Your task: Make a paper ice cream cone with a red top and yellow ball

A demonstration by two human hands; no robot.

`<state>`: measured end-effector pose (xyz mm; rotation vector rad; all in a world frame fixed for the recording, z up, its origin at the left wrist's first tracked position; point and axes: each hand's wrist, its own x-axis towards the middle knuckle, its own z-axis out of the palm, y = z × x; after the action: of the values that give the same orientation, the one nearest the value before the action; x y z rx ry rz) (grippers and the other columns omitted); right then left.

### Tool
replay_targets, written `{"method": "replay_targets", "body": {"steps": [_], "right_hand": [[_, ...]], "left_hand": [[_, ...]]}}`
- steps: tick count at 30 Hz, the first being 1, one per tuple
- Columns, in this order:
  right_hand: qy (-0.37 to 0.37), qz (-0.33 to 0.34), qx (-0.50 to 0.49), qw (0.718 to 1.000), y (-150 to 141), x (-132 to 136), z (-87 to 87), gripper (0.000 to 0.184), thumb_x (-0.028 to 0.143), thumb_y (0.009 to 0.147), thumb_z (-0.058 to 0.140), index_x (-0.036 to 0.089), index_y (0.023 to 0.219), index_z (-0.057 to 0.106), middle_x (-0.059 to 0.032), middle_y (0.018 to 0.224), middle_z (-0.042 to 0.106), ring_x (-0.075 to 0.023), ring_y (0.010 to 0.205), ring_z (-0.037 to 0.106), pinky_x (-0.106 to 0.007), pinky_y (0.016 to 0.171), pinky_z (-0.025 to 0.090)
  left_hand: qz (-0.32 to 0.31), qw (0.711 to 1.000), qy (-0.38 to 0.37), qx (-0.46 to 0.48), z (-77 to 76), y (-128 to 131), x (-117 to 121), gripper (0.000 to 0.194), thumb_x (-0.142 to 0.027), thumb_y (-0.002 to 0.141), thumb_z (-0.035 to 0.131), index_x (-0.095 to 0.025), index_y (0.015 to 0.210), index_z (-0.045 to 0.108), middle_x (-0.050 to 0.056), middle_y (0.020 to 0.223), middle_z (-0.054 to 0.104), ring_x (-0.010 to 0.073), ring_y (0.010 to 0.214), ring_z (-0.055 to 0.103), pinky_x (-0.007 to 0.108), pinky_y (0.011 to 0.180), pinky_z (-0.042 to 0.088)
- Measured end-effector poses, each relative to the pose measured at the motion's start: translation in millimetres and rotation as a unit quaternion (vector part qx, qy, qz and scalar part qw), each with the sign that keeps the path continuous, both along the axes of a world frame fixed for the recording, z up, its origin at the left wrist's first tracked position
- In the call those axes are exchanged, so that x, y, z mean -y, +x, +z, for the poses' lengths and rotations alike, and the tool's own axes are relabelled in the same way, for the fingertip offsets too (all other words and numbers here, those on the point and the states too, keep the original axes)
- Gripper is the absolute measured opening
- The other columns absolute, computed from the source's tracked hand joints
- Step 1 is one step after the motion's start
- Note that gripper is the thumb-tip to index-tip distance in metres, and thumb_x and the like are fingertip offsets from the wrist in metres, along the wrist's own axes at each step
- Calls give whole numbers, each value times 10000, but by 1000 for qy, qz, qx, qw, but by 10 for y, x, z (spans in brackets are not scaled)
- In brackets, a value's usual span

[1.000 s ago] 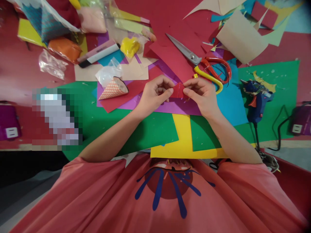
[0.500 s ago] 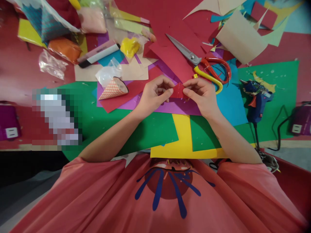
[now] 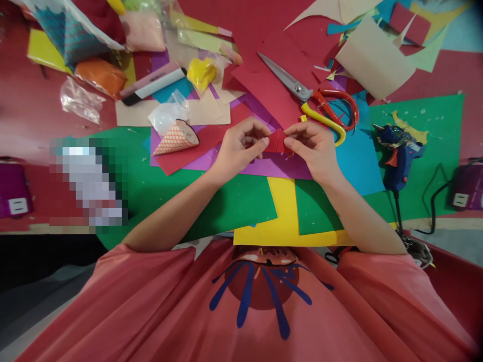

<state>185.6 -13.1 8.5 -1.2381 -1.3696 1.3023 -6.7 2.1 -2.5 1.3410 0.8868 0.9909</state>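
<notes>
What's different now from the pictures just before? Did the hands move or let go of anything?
Nothing visibly moved, and nothing was picked up or let go. The bare left hand and bare right hand still pinch the small creased red paper piece. The metal scissors with red and yellow handles, orange-and-cream patterned cone and blue glue gun stayed put.

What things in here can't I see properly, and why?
Ends of the small red piece: head view, hidden by fingers.
Lettering on the marker: head view, too small and blurred.
Left purple box: head view, cut off by the edge.
Whatever lies behind the pixel blocks: head view, masked.
</notes>
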Motion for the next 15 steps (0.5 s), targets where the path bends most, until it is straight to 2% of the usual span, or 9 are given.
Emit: {"method": "replay_targets", "body": {"steps": [9, 15], "right_hand": [[12, 0, -3, 1000, 2, -7, -22, 385, 603, 738, 777, 257, 881, 687, 34, 806, 702, -122, 729, 664, -283, 666, 571], [14, 15, 14, 1000, 18, -9, -44, 330, 551, 797, 743, 257, 929, 674, 25, 822, 681, -127, 741, 654, -298, 679, 573]], "left_hand": [[5, 1000, 15, -9, 13, 8, 5, 247, -387, 820, 730, -195, 859, 580, -44, 716, 617, 20, 471, 555, 121, 407, 422], [6, 1000, 1, -8, 15, 10, 6, 186, -310, 802, 712, -194, 855, 578, -45, 715, 613, 21, 477, 558, 113, 406, 422]]}}
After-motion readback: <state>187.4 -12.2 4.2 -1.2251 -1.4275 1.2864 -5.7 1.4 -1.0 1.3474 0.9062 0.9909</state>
